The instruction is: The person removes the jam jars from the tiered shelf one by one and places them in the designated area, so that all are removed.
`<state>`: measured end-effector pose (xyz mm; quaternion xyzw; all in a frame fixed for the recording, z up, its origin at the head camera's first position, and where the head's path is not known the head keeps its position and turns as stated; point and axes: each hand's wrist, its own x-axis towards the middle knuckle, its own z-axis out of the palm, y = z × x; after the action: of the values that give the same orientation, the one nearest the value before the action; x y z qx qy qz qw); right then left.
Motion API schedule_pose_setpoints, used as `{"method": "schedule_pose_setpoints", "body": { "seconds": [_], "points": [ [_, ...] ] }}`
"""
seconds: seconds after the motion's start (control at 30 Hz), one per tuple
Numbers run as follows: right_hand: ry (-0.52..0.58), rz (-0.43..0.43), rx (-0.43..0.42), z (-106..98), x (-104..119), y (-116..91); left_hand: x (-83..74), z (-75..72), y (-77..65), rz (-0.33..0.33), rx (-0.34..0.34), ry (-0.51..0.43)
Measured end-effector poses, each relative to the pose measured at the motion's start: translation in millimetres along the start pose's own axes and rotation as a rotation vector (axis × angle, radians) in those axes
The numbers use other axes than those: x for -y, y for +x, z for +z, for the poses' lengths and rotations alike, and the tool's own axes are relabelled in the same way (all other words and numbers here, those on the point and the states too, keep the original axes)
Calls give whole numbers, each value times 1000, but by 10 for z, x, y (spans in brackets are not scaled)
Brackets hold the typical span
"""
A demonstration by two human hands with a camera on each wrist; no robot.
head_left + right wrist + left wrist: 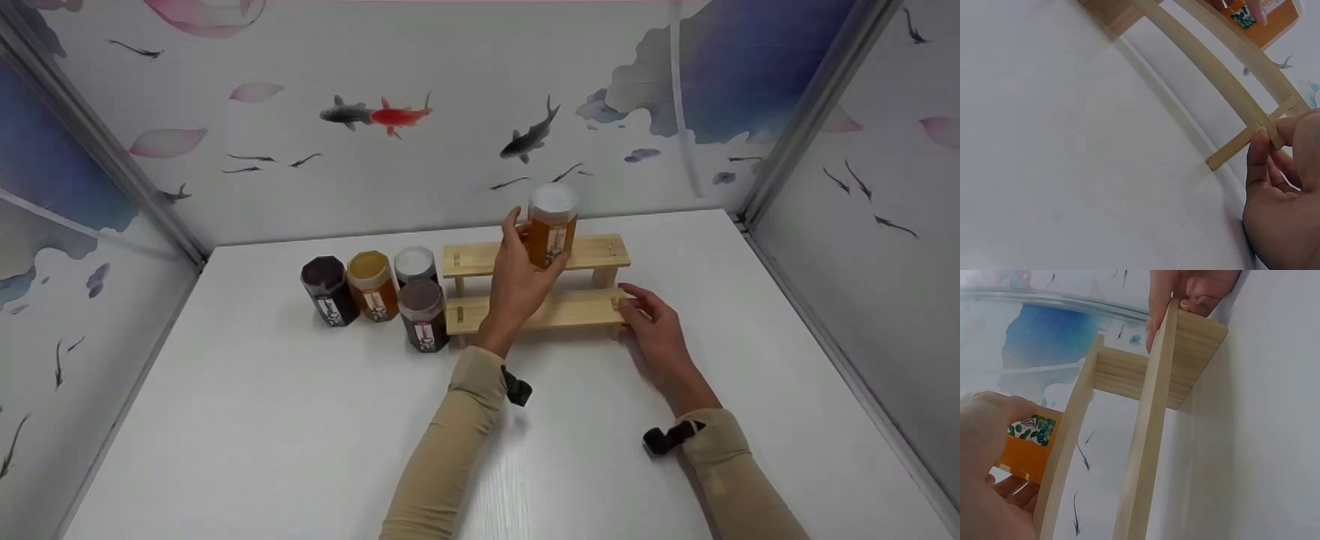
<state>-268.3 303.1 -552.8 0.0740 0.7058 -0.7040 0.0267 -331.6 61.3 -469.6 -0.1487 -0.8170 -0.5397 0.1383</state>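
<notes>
In the head view my left hand (pixel 519 281) grips an amber jar (pixel 553 232) with a white lid, held upright at the upper tier of a two-tier wooden rack (pixel 570 309). The left wrist view shows the orange side of this jar (pixel 1030 453) beside the upper board, with fingers and thumb around it. Whether its base touches the board cannot be told. My right hand (pixel 660 337) pinches the right end of the rack's lower board; in the right wrist view thumb and fingers (pixel 1258 154) hold that board end.
Left of the rack stand a dark jar (pixel 330 292), an amber jar (pixel 373 289), a white-lidded jar (pixel 415 264) and another dark jar (pixel 424 319) against the rack's left end. Patterned wall panels (pixel 442 172) enclose the white table (pixel 300 435) behind and at both sides.
</notes>
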Motion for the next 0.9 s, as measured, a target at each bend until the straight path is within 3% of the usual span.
{"method": "schedule_pose_setpoints", "body": {
  "seconds": [0.17, 0.43, 0.73, 0.9],
  "points": [
    [-2, -14, 0, 1, -9, 1, 1, 1, -2, 29, -30, 16],
    [-29, -2, 7, 14, -2, -5, -55, -20, 17, 186, -112, 89],
    [11, 20, -4, 12, 25, -20, -133, -58, 7, 153, -189, 198],
    [0, 11, 3, 26, -1, -12, -80, -109, -66, 193, -216, 195]
  ]
}}
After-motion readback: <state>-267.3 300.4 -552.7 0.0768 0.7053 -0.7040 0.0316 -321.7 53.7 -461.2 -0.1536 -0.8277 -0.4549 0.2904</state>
